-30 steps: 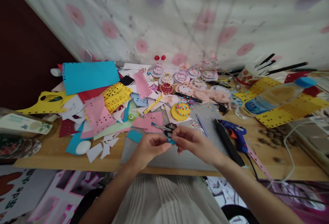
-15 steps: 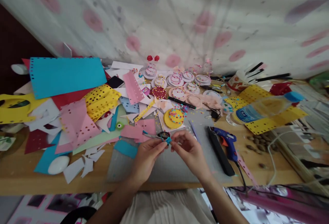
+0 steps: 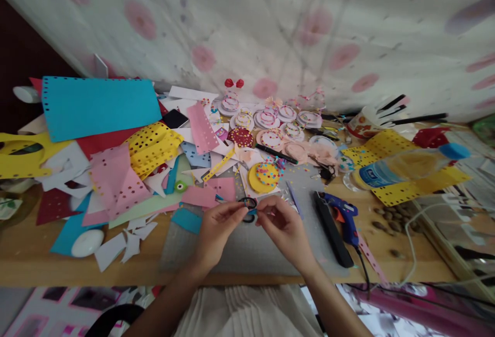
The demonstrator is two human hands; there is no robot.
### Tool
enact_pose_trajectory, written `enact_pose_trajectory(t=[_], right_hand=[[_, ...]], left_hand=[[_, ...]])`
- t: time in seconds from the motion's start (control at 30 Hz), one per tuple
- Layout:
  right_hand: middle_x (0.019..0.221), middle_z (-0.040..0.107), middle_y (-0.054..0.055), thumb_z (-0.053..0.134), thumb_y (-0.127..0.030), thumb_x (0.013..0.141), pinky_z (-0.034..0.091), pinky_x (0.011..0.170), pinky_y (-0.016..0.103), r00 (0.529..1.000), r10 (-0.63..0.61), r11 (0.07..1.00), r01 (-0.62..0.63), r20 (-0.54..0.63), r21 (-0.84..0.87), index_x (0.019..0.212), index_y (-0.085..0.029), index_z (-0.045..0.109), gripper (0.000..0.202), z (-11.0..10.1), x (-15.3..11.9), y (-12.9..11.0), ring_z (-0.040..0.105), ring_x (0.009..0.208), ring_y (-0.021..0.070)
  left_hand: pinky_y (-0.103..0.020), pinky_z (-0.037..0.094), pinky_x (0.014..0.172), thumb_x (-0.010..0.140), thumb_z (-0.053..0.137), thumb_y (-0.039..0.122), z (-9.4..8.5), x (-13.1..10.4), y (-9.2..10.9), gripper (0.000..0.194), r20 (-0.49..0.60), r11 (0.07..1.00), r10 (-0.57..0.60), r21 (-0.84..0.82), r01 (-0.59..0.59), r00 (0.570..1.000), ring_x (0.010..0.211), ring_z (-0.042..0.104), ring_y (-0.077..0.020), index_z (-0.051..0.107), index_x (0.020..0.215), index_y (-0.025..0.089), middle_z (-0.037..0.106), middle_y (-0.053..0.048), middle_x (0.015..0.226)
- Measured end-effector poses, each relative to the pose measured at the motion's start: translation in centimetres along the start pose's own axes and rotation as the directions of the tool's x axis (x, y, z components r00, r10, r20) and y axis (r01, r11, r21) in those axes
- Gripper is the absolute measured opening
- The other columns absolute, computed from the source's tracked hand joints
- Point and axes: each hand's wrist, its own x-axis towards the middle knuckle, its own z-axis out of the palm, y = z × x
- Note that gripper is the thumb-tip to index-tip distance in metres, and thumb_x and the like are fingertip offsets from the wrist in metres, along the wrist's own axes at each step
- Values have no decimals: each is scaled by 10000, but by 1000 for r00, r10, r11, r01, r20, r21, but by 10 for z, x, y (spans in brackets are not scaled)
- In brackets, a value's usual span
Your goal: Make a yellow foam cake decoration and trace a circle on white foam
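My left hand (image 3: 219, 226) and my right hand (image 3: 284, 226) meet over the grey cutting mat (image 3: 240, 254). Between their pinched fingertips is a small blue paper piece (image 3: 252, 212), mostly hidden by the fingers. Scissors with black handles (image 3: 248, 202) show just behind and below the fingertips. My left hand covers most of their blades, so I cannot tell whether it touches them. Beyond the hands lies a yellow disc (image 3: 257, 185) with a ring of coloured dots. A blue paper scrap (image 3: 186, 220) rests left of my left hand.
To the right are a black bar (image 3: 328, 229), a blue glue gun (image 3: 346, 218) with its cord and a lying plastic bottle (image 3: 402, 167). Coloured paper sheets and scraps (image 3: 102, 110) crowd the left. Several small decorated paper hats (image 3: 266, 118) stand along the back.
The fingers have shifted slightly and now cover more of the blue paper piece. More of the scissors' handles shows, less of their blades. The whole view has tilted a little.
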Motion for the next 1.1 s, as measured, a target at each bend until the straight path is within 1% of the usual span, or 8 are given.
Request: enact_pose_trajectory(t=[0.1, 0.2, 0.3, 0.4, 0.5, 0.8, 0.97, 1.1], right_hand=[[806, 565, 3, 645, -264, 836, 523, 609, 240, 999, 36, 999, -37, 22, 29, 866, -225, 622, 54, 2, -1, -5, 562, 680, 118], [805, 575, 9, 661, -346, 828, 517, 576, 244, 992, 98, 989, -105, 74, 100, 895, -226, 633, 140, 0, 3, -11, 550, 670, 123], [723, 563, -12, 707, -346, 795, 491, 546, 218, 981, 148, 978, -164, 122, 129, 894, -219, 660, 168, -2, 7, -13, 522, 631, 106], [695, 590, -19, 740, -315, 769, 479, 547, 203, 966, 193, 963, -220, 174, 156, 838, -208, 691, 137, -4, 11, -11, 530, 614, 91], [713, 635, -13, 757, -319, 750, 488, 545, 206, 954, 234, 943, -270, 187, 196, 795, -211, 712, 126, -5, 12, -9, 557, 619, 94], [760, 678, 15, 747, -333, 750, 526, 557, 227, 969, 226, 960, -240, 104, 145, 820, -216, 740, 136, -1, 11, -7, 604, 674, 124], [747, 663, 11, 740, -327, 752, 522, 578, 234, 981, 179, 978, -185, 71, 94, 814, -223, 728, 122, 2, 12, -8, 587, 672, 123], [732, 652, 10, 740, -353, 747, 525, 577, 245, 979, 191, 977, -197, 72, 78, 789, -216, 722, 144, 3, 12, -8, 591, 678, 133]], left_hand=[[-262, 510, 732, 713, 764, 337, 0, -1, 6, 195, 8, 997, 36, 75, -36, 999, 800, 660, -183, 766, 842, 192, 755, -44, 853], [-266, 515, 721, 726, 746, 317, 1, -2, 15, 152, 92, 981, 67, 173, -82, 994, 781, 666, -188, 767, 807, 190, 754, -43, 828], [-258, 515, 717, 750, 721, 295, 1, -3, 24, 122, 174, 953, 108, 262, -151, 979, 772, 670, -186, 769, 788, 190, 752, -46, 814], [-242, 515, 698, 772, 699, 277, -1, -3, 30, 111, 247, 944, 124, 270, -191, 961, 764, 668, -176, 767, 777, 190, 747, -47, 809], [-237, 516, 699, 775, 692, 254, -5, -1, 31, 98, 302, 949, 117, 248, -196, 946, 770, 665, -172, 764, 774, 189, 742, -46, 809], [-256, 517, 717, 792, 667, 270, -8, 2, 29, 126, 291, 945, 109, 268, -190, 951, 795, 664, -184, 761, 803, 187, 747, -52, 844], [-250, 509, 719, 817, 651, 265, -8, 2, 27, 127, 275, 911, 170, 322, -257, 946, 787, 664, -180, 758, 813, 197, 745, -44, 821], [-261, 510, 746, 816, 660, 267, -7, 2, 27, 117, 273, 882, 231, 346, -320, 934, 802, 666, -188, 759, 805, 205, 744, -47, 828]])
